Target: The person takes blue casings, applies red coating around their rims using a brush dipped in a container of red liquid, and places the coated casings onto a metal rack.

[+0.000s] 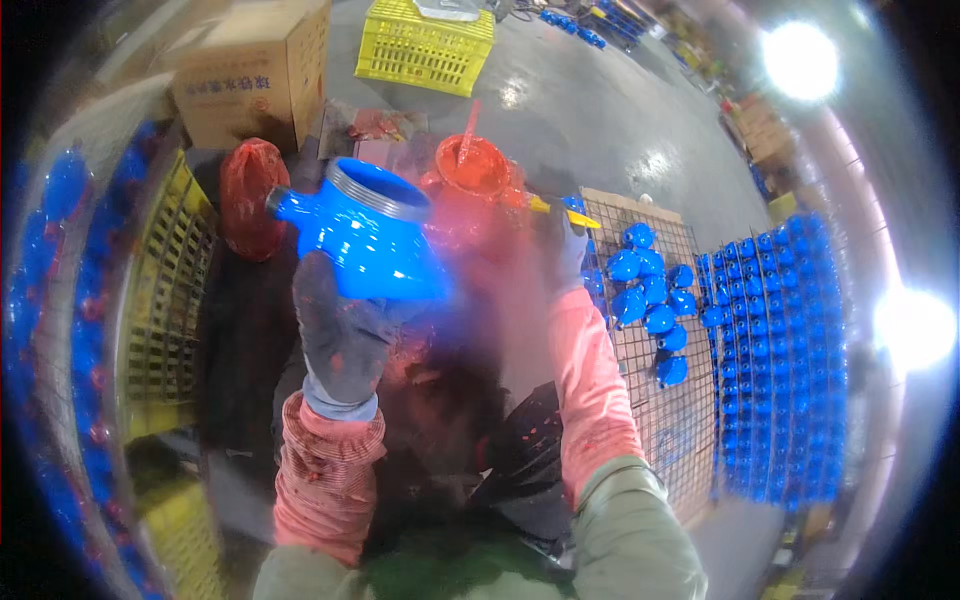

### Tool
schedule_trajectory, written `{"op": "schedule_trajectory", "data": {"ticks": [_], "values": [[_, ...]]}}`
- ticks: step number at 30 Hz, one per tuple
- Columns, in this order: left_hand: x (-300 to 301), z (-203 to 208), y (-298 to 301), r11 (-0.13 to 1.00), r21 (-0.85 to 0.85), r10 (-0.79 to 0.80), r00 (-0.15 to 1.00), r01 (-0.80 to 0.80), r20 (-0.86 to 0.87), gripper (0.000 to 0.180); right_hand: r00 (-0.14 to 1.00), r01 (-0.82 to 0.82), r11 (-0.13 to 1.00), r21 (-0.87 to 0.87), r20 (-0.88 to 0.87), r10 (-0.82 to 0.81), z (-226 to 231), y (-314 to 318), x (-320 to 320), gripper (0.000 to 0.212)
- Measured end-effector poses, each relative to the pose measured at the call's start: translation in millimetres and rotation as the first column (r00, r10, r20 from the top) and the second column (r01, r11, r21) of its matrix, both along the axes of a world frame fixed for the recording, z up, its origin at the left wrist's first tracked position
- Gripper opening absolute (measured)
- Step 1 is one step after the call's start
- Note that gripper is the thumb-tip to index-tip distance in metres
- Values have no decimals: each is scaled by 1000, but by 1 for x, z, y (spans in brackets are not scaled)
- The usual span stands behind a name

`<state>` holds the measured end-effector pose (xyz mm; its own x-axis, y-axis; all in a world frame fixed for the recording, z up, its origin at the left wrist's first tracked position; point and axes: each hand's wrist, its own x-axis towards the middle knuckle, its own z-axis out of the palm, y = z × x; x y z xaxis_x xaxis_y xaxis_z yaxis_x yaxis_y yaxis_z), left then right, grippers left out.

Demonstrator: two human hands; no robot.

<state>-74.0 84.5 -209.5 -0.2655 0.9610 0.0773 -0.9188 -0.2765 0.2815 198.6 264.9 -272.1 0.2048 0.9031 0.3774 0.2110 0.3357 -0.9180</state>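
My left hand (345, 325), in a dark, paint-stained glove, grips a glossy blue water meter body (375, 245) from below. Its wide threaded mouth tilts upward, and a dark-ended pipe stub points left. On the right, my gloved right hand (567, 245) closes around a yellow-handled paintbrush (583, 217), whose other end reaches left toward the red-smeared paint pot (487, 178). A red stick (469, 132) stands in that pot. The brush's tip is hard to make out against the red blur.
Several blue bodies (655, 290) lie on a wire rack (640, 400) at right, beside stacked rows of blue ones (785, 370). A red bag (252, 200), carton (240, 90) and yellow crate (160, 310) stand left. Another yellow crate (425, 50) stands at the back.
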Motion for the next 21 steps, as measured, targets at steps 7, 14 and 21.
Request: {"op": "schedule_trajectory", "data": {"ticks": [7,14,21], "values": [[36,48,-7,985,38,129,577,-168,-806,83,602,-320,945,-72,-785,144,92,-94,-32,42],[43,36,-12,952,279,303,250,-130,-920,90,916,-85,923,375,-334,220,157,-164,-44,30],[51,33,-8,934,333,343,61,-133,-937,80,993,106,919,380,11,-118,156,-172,-40,30]]}}
